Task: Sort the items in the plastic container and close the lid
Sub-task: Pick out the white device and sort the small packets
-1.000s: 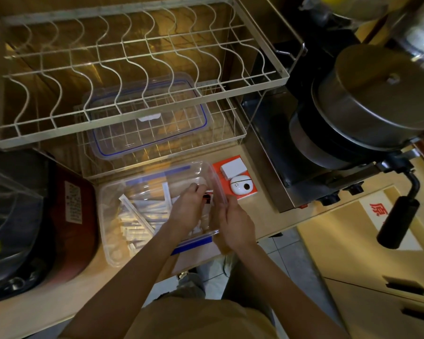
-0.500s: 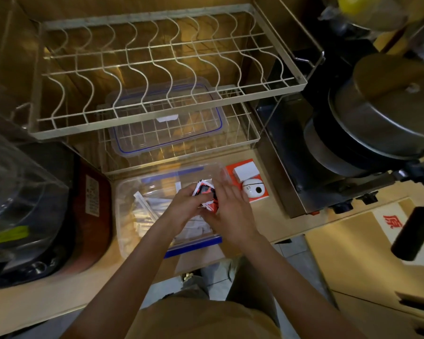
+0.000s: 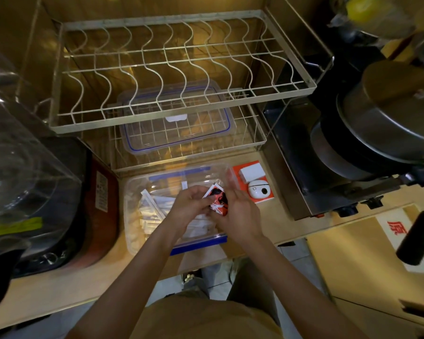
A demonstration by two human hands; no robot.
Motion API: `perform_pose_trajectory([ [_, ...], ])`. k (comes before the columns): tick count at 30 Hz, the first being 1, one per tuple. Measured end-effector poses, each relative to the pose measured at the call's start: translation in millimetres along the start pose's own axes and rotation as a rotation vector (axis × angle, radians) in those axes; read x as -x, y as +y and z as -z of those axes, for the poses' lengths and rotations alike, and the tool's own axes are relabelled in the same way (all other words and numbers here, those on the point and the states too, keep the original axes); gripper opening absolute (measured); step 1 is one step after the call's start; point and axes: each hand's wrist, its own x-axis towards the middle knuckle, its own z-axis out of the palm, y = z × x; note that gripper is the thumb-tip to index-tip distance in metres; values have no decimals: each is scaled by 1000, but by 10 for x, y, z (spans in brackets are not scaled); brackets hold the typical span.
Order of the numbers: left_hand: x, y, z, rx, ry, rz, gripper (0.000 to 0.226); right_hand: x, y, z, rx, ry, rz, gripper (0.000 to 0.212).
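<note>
A clear plastic container (image 3: 132,216) with blue clips stands open on the wooden counter, holding several white paper-wrapped sticks (image 3: 152,211). Over its right half, my left hand (image 3: 191,206) and my right hand (image 3: 238,214) together hold a small stack of red, black and white sachets (image 3: 217,198). The container's clear lid (image 3: 176,133) with a blue seal lies on the lower shelf of the wire rack behind it.
A two-tier wire dish rack (image 3: 176,111) stands behind the container. An orange box (image 3: 255,179) with white gadgets sits to the right, beside a stove (image 3: 291,192) with pots. A dark red appliance (image 3: 101,199) stands on the left. The counter edge is near my body.
My hands rose from inside the container's right end, bringing up the red sachets, and now hold them together above it. The view shifted slightly.
</note>
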Motion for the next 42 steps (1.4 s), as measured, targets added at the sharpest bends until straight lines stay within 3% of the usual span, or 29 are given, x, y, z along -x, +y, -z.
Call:
perform_pose_trajectory([
  [3, -71, -2, -2, -87, 71, -24, 22, 29, 78, 73, -33, 16, 25, 63],
  [6, -218, -6, 0, -293, 130, -28, 24, 71, 232, 109, -92, 119, -146, 42],
  [9, -343, -32, -68, -509, 86, -55, 26, 109, 347, 76, -203, 14, -312, 36],
  [13, -454, -97, -246, -733, -17, -125, 31, 130, 397, 51, -244, -29, -332, 28],
  [17, -504, -191, -351, -883, -14, -173, 28, 126, 379, 40, -273, -17, -334, 28],
  [30, -382, -394, -301, -1128, 39, -312, 23, 126, 314, 21, -239, -15, -304, 22],
  [36, -345, -359, -262, -1338, 40, -340, 28, 160, 207, 48, 0, -76, -280, 32],
  [42, -150, -271, -117, -1166, 28, -394, 36, 114, 175, 96, 49, -37, -286, 34],
])
